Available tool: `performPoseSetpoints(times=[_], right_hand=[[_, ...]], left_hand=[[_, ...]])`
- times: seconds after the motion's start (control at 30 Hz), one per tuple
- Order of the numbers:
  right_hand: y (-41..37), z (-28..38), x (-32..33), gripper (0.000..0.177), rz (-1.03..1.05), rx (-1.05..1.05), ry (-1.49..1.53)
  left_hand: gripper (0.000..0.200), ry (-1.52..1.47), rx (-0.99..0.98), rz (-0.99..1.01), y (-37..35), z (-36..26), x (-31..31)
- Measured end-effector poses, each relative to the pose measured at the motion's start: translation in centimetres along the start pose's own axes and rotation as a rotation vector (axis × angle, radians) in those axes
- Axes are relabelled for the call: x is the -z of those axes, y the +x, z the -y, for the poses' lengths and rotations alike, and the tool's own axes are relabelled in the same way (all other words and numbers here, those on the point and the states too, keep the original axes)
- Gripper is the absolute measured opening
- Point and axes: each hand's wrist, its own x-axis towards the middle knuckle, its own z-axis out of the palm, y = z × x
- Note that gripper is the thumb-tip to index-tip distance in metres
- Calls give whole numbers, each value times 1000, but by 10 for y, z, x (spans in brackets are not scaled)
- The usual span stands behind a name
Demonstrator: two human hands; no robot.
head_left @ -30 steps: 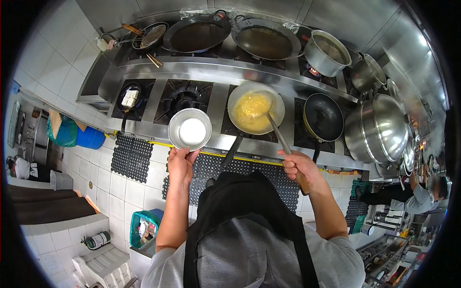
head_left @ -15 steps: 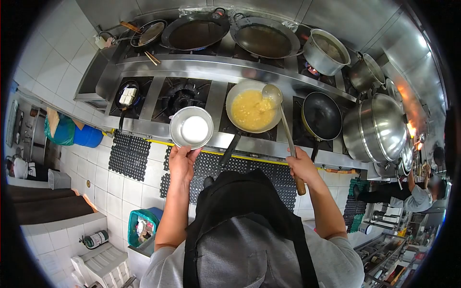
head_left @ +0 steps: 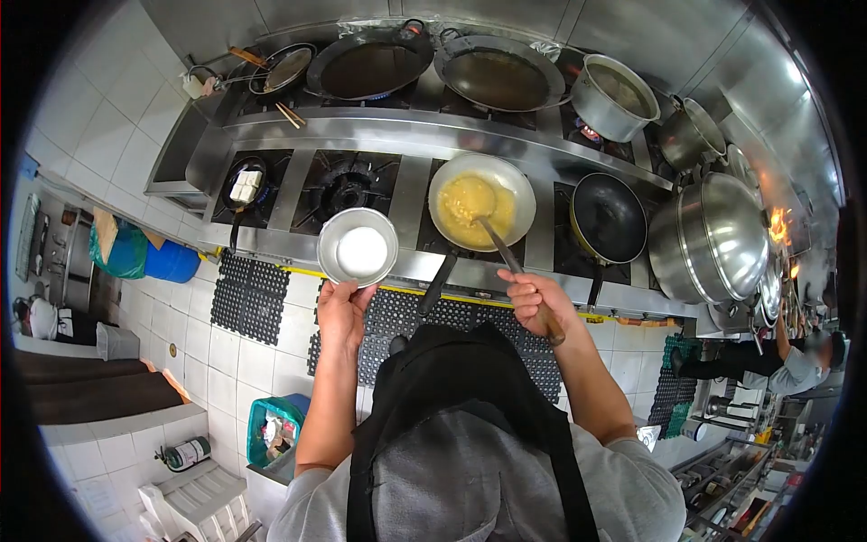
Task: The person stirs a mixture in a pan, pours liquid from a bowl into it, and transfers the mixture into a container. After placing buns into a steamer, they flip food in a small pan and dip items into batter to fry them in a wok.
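My left hand (head_left: 344,310) grips the near rim of a round metal bowl (head_left: 330,237) with a white substance (head_left: 363,250) in its bottom. Fingers of my right hand (head_left: 536,301) are wrapped round the handle of a ladle (head_left: 502,249). The ladle's head is down in yellow, lumpy food (head_left: 456,194) on the left side of a light-coloured frying pan (head_left: 521,192). This pan sits on a front burner, its black handle (head_left: 438,285) pointing toward me. The bowl is held in front of the burner left of it.
A bare burner (head_left: 346,185) lies beyond the bowl. Left of it, a small pan (head_left: 237,204) holds white blocks (head_left: 246,186). To the right are a black frying pan (head_left: 609,217) and a large domed steel pot (head_left: 713,239). Flames (head_left: 778,226) rise near a co-worker (head_left: 790,361) at far right.
My right hand has moved left, and the ladle's head has gone from the pan's upper right edge down into the yellow food. The bowl stays nearly in place.
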Motion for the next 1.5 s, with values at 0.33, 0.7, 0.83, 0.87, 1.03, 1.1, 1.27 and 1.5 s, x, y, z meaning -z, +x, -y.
performPoseSetpoints(times=[0.33, 0.7, 0.83, 0.87, 1.03, 1.1, 1.27, 1.5], right_hand=[[-61, 3, -28, 36, -298, 240, -545], [-60, -19, 7, 53, -634, 664, -1712], [-39, -54, 1, 63, -810, 620, -1832], [-31, -64, -1, 63, -837, 636, -1796], [20, -129, -15, 66, -1047, 567, -1776], [40, -149, -30, 65, -1122, 511, -1683], [77, -197, -33, 68, -1090, 714, -1395], [9, -278, -28, 62, -1211, 918, -958]], left_hand=[[24, 17, 3, 30, 1, 13, -12], [31, 64, 1, 63, 15, 29, -44], [30, 129, 21, 147, 26, 12, -51], [29, 136, 35, 154, 28, 6, -57], [18, 207, 143, 364, 55, -20, -79], [18, 281, 200, 479, 65, -25, -89], [17, 409, 366, 825, 68, -3, -110], [36, 715, 647, 1275, -42, 71, -168]])
